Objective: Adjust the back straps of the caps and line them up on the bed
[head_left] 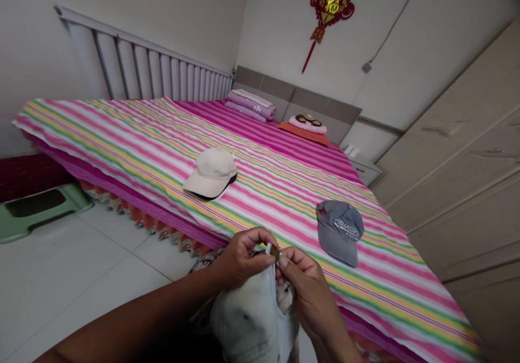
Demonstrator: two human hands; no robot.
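The pale cap point(246, 319) hangs just below the fingers of both hands, its rounded crown toward the left forearm and its back opening beneath the right hand point(311, 284). Thumb and forefinger of the left hand point(239, 260) are pinched together on the edge of the cap's strap, right beside a small brownish clasp point(274, 252) with a whitish bit at its left end. The right hand's thumb and forefinger close on the strap from the other side of the clasp, so the small piece sits between the two sets of fingertips (exactly how each finger bears on it is too small to tell). The right hand's other fingers are curled, partly hidden behind the strap.

Beyond the hands is a bed with a striped sheet point(260, 160). On it, a beige cap point(211, 170) lies ahead and to the left, its brim pointing left and toward the near edge; a gray cap point(340, 230) lies to the right, nearer the right hand. Neither touches the fingers.
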